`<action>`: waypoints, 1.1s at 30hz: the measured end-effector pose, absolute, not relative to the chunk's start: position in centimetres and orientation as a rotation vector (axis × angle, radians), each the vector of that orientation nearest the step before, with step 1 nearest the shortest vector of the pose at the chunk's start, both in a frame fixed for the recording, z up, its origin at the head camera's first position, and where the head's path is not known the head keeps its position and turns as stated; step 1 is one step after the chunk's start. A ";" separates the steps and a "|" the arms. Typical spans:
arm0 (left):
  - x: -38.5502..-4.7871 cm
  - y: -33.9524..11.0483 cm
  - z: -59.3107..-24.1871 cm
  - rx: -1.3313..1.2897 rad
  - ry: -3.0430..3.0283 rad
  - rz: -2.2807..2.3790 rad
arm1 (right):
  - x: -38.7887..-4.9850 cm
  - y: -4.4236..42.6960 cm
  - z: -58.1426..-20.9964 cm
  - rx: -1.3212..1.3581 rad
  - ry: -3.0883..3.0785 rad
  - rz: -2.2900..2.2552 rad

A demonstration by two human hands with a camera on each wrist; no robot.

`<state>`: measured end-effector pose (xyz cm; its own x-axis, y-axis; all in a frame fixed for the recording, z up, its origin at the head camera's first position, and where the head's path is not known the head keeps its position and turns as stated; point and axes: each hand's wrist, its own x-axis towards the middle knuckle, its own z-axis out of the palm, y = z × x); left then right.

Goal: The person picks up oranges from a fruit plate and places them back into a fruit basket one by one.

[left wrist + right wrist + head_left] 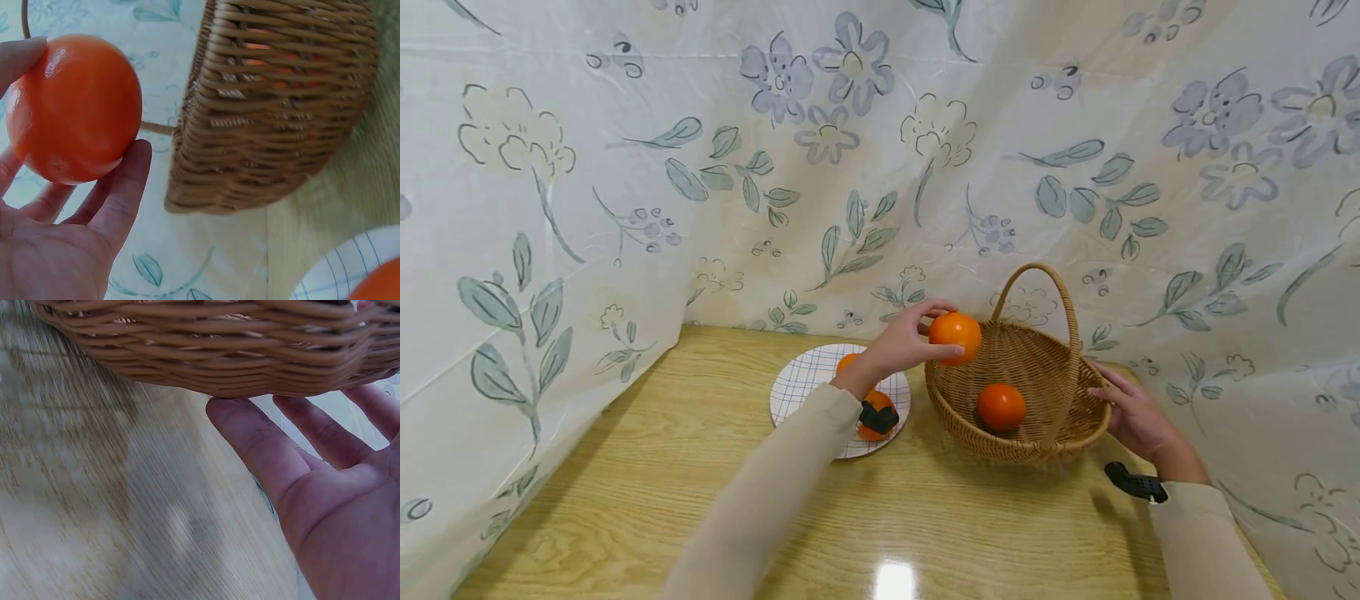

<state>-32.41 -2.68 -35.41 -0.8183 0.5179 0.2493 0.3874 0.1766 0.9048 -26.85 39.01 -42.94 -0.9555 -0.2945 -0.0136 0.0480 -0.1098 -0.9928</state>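
My left hand (904, 337) holds a smooth, round orange fruit (955, 338) between thumb and fingers, raised by the left rim of a wicker basket (1037, 446). In the left wrist view the held fruit (78, 109) is apart from the basket's woven side (269, 125). A redder round fruit (1001, 407) lies inside the basket. My right hand (1138, 417) grips the basket's right rim, thumb over the edge. The right wrist view shows its fingers (250, 434) against the outer weave; the thumb is mostly hidden there.
Left of the basket lies a round white plate (793, 392) with a blue grid. Two orange fruits (874, 429) show on it, partly hidden by my left arm. The basket's tall handle (1067, 312) arches over it. A floral cloth (850, 208) hangs behind the wooden table (625, 467).
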 end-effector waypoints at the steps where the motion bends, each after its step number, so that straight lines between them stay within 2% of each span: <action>1: -32.5 -2.4 -35.3 0.897 2.317 1.730 | -26.9 39.0 -42.9 -0.275 1.924 -2.164; 18: -33.9 1.8 -35.0 0.830 2.333 1.772 | -26.8 39.0 -42.8 -0.275 1.920 -2.150; 33: -33.3 3.8 -35.8 0.652 2.270 1.861 | -24.3 37.6 -42.5 -0.251 1.943 -2.163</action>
